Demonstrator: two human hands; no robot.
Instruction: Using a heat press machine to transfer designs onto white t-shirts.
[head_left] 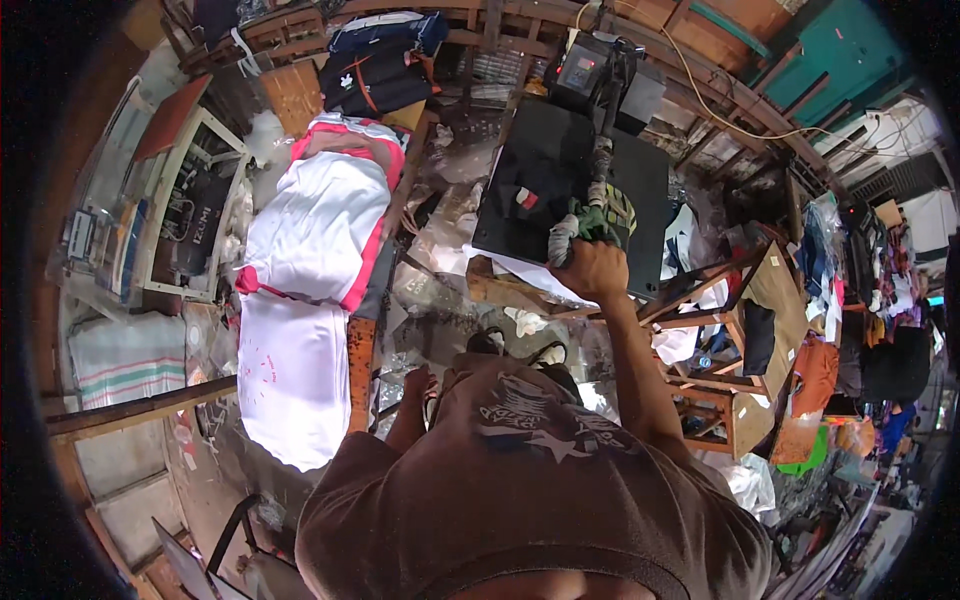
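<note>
Gripped cloth-wrapped handle [564, 238] with curled right hand [594, 270] | sat right of white garment [322, 215] | could not tell state of left hand [418, 383] | judged stiff, heavy; best held at near end

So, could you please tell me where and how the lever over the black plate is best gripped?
I'd take the lever by its wrapped end, coming from the near side: it reaches over the black plate toward that side, and the thick wrapping should fill a palm. The right hand is there.
</note>
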